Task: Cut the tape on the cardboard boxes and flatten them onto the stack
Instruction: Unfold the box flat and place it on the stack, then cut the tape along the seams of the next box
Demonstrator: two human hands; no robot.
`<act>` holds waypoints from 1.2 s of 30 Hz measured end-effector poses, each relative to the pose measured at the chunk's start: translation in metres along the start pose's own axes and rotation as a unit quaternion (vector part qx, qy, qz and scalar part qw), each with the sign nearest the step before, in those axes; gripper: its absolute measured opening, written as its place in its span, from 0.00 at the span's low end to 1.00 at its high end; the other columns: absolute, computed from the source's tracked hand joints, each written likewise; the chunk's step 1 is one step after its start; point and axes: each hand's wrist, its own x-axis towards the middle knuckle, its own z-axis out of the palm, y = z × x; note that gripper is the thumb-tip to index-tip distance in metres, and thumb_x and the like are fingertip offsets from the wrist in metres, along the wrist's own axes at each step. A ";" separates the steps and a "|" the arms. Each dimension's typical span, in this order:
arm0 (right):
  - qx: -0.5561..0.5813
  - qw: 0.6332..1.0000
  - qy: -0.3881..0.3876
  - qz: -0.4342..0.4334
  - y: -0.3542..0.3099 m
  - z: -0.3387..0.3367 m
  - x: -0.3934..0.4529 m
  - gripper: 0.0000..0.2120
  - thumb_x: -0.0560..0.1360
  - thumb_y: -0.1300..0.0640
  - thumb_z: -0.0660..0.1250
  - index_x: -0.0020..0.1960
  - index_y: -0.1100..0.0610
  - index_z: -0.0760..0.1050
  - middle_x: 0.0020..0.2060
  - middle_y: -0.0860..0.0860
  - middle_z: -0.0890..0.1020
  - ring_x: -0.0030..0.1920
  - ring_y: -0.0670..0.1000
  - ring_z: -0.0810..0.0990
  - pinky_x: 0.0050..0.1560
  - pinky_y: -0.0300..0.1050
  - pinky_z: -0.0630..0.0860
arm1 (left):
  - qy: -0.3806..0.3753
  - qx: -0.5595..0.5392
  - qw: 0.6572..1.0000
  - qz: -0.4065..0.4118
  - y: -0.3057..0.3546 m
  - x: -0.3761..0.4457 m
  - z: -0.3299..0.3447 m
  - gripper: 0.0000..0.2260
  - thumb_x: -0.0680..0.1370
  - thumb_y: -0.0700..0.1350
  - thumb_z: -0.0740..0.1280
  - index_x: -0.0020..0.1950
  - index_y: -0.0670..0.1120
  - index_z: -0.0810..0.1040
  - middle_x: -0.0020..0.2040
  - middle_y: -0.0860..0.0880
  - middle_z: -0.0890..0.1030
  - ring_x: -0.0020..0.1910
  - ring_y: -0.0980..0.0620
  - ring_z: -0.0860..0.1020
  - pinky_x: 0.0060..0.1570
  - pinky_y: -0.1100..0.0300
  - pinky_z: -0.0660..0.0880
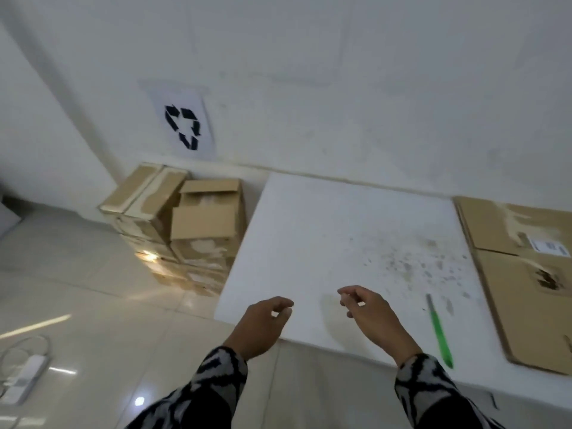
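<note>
Several cardboard boxes [173,224] are piled on the floor in the corner at the left of a white table [334,236]; the top one [205,212] has an open flap. Flattened cardboard [523,274] lies stacked at the table's right end. A green-handled knife [439,331] lies on the table near its front edge, right of my right hand. My left hand [263,323] hovers over the table's front left corner, fingers loosely curled, holding nothing. My right hand [371,317] hovers above the table front, fingers loosely curled and empty.
A sheet with a recycling symbol [182,126] hangs on the wall above the boxes. A white power strip with cable [26,373] lies on the tiled floor at the lower left. Dark specks mark the tabletop's right half.
</note>
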 end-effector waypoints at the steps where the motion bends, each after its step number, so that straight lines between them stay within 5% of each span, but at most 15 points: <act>1: 0.002 1.000 -0.005 -0.005 -0.016 0.014 0.004 0.07 0.81 0.49 0.62 0.54 0.43 0.78 0.48 0.42 0.81 0.46 0.44 0.83 0.43 0.36 0.73 | 0.010 -0.009 1.000 -0.006 -0.011 0.001 -0.018 0.11 0.82 0.52 0.63 0.62 0.56 0.78 0.57 0.61 0.79 0.49 0.67 0.77 0.46 0.76 0.69; 10: 0.027 0.999 -0.043 -0.017 -0.109 0.139 0.096 0.08 0.81 0.49 0.61 0.55 0.42 0.78 0.48 0.40 0.82 0.44 0.41 0.83 0.43 0.37 0.73 | 0.040 -0.028 0.997 -0.052 -0.099 0.053 -0.146 0.08 0.81 0.49 0.65 0.59 0.55 0.80 0.53 0.61 0.80 0.50 0.64 0.77 0.52 0.72 0.71; 16: 0.031 0.996 -0.075 -0.022 -0.176 0.219 0.185 0.11 0.82 0.49 0.60 0.61 0.47 0.77 0.53 0.44 0.81 0.53 0.46 0.80 0.53 0.41 0.75 | 0.054 -0.001 0.990 -0.129 -0.155 0.113 -0.236 0.16 0.81 0.51 0.64 0.69 0.50 0.73 0.61 0.55 0.76 0.57 0.56 0.75 0.58 0.66 0.67; 21: 0.036 0.996 -0.063 0.057 -0.218 0.267 0.255 0.22 0.80 0.48 0.61 0.72 0.50 0.66 0.65 0.46 0.74 0.63 0.50 0.74 0.62 0.47 0.71 | 0.068 -0.028 0.983 -0.167 -0.195 0.180 -0.285 0.23 0.80 0.52 0.66 0.73 0.46 0.67 0.69 0.49 0.70 0.67 0.49 0.70 0.65 0.58 0.66; 24: 0.080 0.991 -0.042 0.103 -0.226 0.293 0.296 0.24 0.75 0.47 0.66 0.69 0.52 0.66 0.65 0.48 0.75 0.61 0.51 0.76 0.61 0.49 0.73 | 0.060 -0.095 0.975 -0.190 -0.228 0.229 -0.304 0.31 0.76 0.59 0.68 0.72 0.44 0.65 0.69 0.48 0.69 0.66 0.47 0.70 0.66 0.53 0.68; 27: 0.121 0.980 0.017 0.158 -0.202 0.320 0.345 0.47 0.62 0.33 0.71 0.74 0.54 0.62 0.66 0.49 0.74 0.63 0.53 0.76 0.62 0.55 0.76 | 0.049 -0.167 0.963 -0.204 -0.266 0.279 -0.311 0.46 0.68 0.69 0.69 0.78 0.48 0.57 0.71 0.48 0.68 0.69 0.46 0.69 0.67 0.48 0.69; 29: 0.141 0.973 0.065 0.170 -0.189 0.332 0.373 0.49 0.57 0.28 0.74 0.71 0.52 0.67 0.62 0.48 0.78 0.59 0.50 0.80 0.59 0.54 0.79 | 0.034 -0.212 0.959 -0.187 -0.277 0.303 -0.314 0.36 0.74 0.63 0.70 0.75 0.50 0.60 0.67 0.53 0.72 0.65 0.51 0.73 0.61 0.55 0.72; 32: 0.132 0.965 0.096 0.207 -0.196 0.343 0.394 0.41 0.63 0.35 0.76 0.69 0.52 0.68 0.59 0.44 0.77 0.60 0.51 0.79 0.59 0.47 0.76 | 0.008 -0.253 0.959 -0.129 -0.295 0.331 -0.317 0.19 0.77 0.56 0.68 0.66 0.61 0.68 0.61 0.62 0.77 0.59 0.64 0.77 0.53 0.68 0.73; 36: 0.117 0.962 0.068 0.237 -0.193 0.360 0.404 0.37 0.65 0.29 0.70 0.67 0.48 0.73 0.58 0.46 0.80 0.57 0.51 0.79 0.62 0.52 0.76 | -0.019 -0.280 0.953 -0.116 -0.314 0.348 -0.321 0.16 0.77 0.62 0.66 0.63 0.67 0.69 0.61 0.63 0.78 0.60 0.63 0.77 0.59 0.61 0.75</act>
